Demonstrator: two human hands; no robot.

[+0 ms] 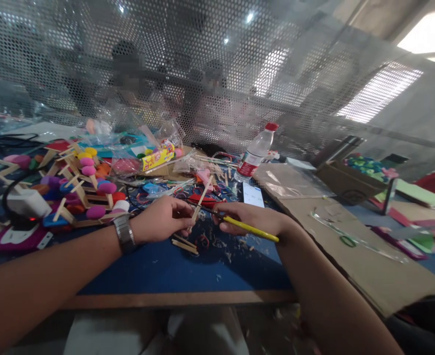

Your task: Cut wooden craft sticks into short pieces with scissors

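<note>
My left hand (161, 218), with a grey watch band (124, 232) on its wrist, pinches a thin pale wooden stick (204, 193) that slants up and away. My right hand (252, 217) is closed around a slim tool with a yellow handle (252, 229). Its narrow dark front end points left toward the stick; whether it touches the wood I cannot tell, nor can I make out the tip's kind. Below my fingers, short wooden sticks (185, 245) lie on the blue tabletop (147, 273) beside curled thread and pale shavings (229, 254).
Wooden pieces with coloured round pads (87, 170) crowd the left, near a white plug (28, 202) on a purple power strip (16, 239). Ahead stand a water bottle (252, 155) and a lit phone (253, 195). Cardboard (335, 236) covers the right; a perforated screen (158, 64) rises behind.
</note>
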